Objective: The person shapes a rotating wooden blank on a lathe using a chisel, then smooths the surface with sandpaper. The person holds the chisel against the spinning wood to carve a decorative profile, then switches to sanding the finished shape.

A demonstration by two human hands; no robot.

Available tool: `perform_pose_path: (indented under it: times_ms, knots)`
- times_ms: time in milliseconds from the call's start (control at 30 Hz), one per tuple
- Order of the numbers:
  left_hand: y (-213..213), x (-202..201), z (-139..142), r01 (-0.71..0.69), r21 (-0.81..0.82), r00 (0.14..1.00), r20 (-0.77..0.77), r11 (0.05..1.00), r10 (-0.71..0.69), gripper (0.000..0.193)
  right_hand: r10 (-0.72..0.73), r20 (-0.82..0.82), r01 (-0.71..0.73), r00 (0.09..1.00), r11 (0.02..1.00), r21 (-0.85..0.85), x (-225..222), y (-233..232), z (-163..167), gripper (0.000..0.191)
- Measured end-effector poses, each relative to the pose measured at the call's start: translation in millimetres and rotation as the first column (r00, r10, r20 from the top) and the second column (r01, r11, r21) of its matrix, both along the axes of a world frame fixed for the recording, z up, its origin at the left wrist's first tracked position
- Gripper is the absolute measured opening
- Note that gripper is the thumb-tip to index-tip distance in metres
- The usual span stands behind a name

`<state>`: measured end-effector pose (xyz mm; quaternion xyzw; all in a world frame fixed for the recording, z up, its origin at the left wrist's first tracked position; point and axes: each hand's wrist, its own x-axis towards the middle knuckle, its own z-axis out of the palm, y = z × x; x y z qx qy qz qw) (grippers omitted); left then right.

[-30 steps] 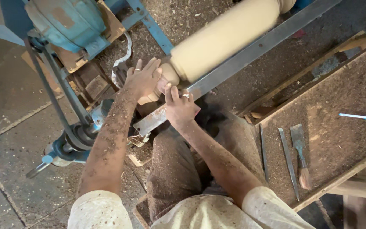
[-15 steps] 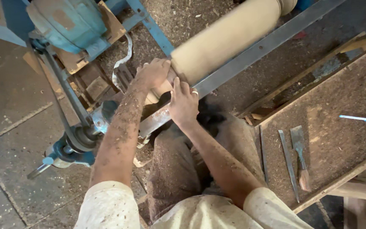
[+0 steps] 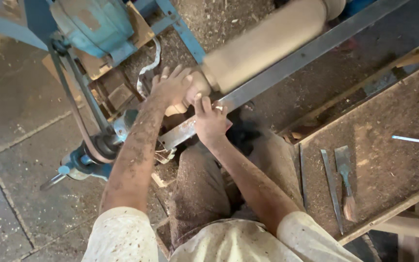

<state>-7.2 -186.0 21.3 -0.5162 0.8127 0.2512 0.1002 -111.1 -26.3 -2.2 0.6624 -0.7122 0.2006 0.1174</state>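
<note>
While my left hand [image 3: 170, 87] cups the narrow end of the wooden cylinder [image 3: 263, 46], my right hand [image 3: 209, 121] grips the metal bar [image 3: 287, 65] just below it

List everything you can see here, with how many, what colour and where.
Wood cylinder: one, pale tan, on the lathe, top centre.
Steel rail: one, grey, slanting under the cylinder.
Motor: one, blue-green, top left.
Belt: one, dark, from motor down to the pulley.
Pulley: one, blue and grey, left centre.
Board: one, brown and dusty, right.
Chisels: two or three, grey, one with a wooden handle, on the board.
Pen: one, light blue, on the board's far right.
Left hand: at the cylinder's narrow end.
Right hand: on the rail, just below that end.
</note>
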Motion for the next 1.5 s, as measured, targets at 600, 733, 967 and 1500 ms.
perform_pose_path:
  times_ms: [600, 733, 967, 1500]
  knots:
    - [32.0, -4.2, 51.3, 0.516, -0.612, 0.854, 0.316, 0.600, -0.413, 0.016, -0.067, 0.674, -0.030, 0.736, 0.991, 0.131, -18.6, -0.2, 11.1, 0.031]
    - [3.8, -26.8, 40.7, 0.497, -0.464, 0.856, 0.401, 0.734, -0.326, 0.010, -0.148, 0.621, -0.006, 0.770, 0.971, 0.238, -12.4, -25.9, 7.4, 0.030]
    - [6.1, -24.6, 38.2, 0.382, -0.348, 0.882, 0.414, 0.856, -0.225, 0.012, -0.031, 0.630, -0.188, 0.776, 0.942, 0.278, -16.8, -32.4, 2.3, 0.018]
    - [14.0, -21.6, 38.9, 0.347, -0.380, 0.901, 0.388, 0.857, -0.193, 0.017, 0.008, 0.587, -0.193, 0.809, 0.948, 0.253, -21.1, -34.5, 1.4, 0.016]
